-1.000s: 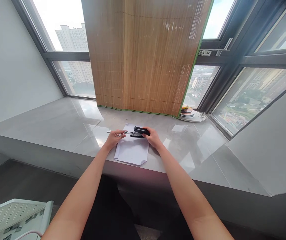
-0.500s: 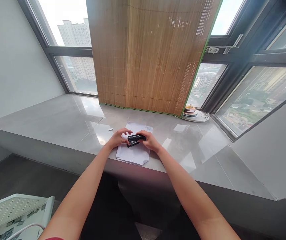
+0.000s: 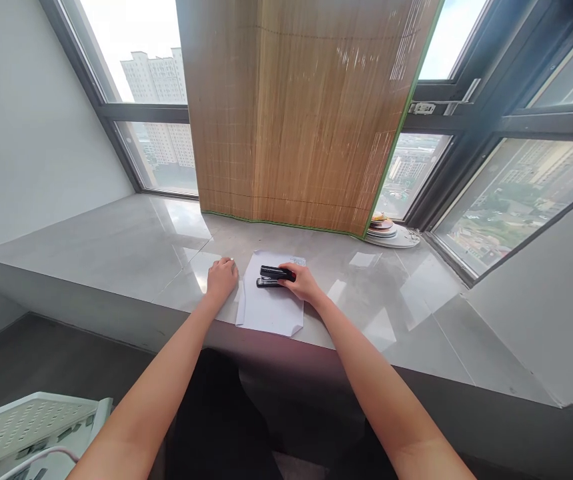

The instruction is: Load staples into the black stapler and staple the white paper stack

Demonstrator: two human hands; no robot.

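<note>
Head view gives me, nearest at lower left, a white perforated frame [image 3: 31,427] with a pale cable [image 3: 41,459] crossing it. Next to that, 2 bare forearms [image 3: 166,373] reach forward, with dark clothing [image 3: 211,427] between them. Beyond it runs the front edge of a grey tiled window ledge [image 3: 106,243]. White paper [image 3: 271,313] lies close to that edge, its lower right corner bent and some faint print near its upper right corner.

I have the right hand [image 3: 300,281] wrapped around the right end of a black stapler [image 3: 269,276], which sits over the upper part of the paper, pointing left. Its top arm and base stand apart at the left end; I can't tell whether the base touches the paper. My left hand [image 3: 223,275] is at the ledge just left of the paper, apart from the stapler, fingers curled in. Something small and pale shows at its fingertips; I can't tell whether it grips anything.

Farther back, stacked plates [image 3: 383,232] sit near the right corner, beside the lower edge of a bamboo blind [image 3: 291,133]. Dark window frames [image 3: 149,113] stand around it, and high-rise buildings [image 3: 156,80] show outside.
</note>
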